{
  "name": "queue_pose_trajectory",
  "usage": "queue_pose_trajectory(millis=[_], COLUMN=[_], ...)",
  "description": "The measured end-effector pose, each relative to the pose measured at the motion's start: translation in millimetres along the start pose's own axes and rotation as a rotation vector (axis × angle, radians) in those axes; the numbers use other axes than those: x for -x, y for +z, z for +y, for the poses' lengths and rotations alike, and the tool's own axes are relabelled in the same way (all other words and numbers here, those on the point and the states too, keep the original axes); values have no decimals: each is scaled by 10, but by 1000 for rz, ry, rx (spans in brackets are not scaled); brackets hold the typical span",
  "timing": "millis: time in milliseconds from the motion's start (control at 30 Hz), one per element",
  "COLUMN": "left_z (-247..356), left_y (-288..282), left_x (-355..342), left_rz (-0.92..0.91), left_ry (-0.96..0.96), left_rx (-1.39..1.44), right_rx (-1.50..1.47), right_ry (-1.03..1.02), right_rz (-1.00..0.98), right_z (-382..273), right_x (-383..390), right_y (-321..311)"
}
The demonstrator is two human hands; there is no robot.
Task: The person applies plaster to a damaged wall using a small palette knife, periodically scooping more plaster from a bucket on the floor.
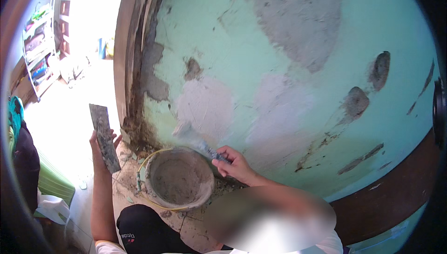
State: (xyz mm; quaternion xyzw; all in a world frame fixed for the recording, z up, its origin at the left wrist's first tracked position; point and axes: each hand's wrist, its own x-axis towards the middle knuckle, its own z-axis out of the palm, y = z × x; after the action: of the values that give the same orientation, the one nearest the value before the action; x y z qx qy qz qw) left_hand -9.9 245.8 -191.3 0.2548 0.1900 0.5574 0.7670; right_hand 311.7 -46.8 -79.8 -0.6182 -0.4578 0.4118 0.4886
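Patching green wall (242,63): apparently part done. Filled: grey patch (302,16), upper centre; two pale patches (205,105), centre. Seemingly remaining: dark gouges (357,104), right. Right hand (236,167): gripping pale-ended tool (201,146), centre. Left hand (97,150): grasping smeared board (104,135), centre left. Bucket (208,170), grey mix (177,179) inside: lower centre.

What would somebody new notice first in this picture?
Probably the pale green wall, with a big grey patch near the top. Below stands a round grey bucket holding grey-brown mix. Right of it, the right hand grips a pale-tipped, dark-handled tool; left of it, the left hand holds a flat grey board.
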Motion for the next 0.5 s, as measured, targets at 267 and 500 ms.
queue_pose_trajectory(millis=[267,500], left_z=[704,816], left_y=[1668,2509], left_x=[-194,102], left_rz=[-248,-318], left_ry=[102,91], left_rx=[-19,-18], right_rx=[97,290], right_ry=[-455,-624], right_rz=[377,557], right_z=[-1661,-3046], right_x=[-24,-139], right_y=[-446,-636])
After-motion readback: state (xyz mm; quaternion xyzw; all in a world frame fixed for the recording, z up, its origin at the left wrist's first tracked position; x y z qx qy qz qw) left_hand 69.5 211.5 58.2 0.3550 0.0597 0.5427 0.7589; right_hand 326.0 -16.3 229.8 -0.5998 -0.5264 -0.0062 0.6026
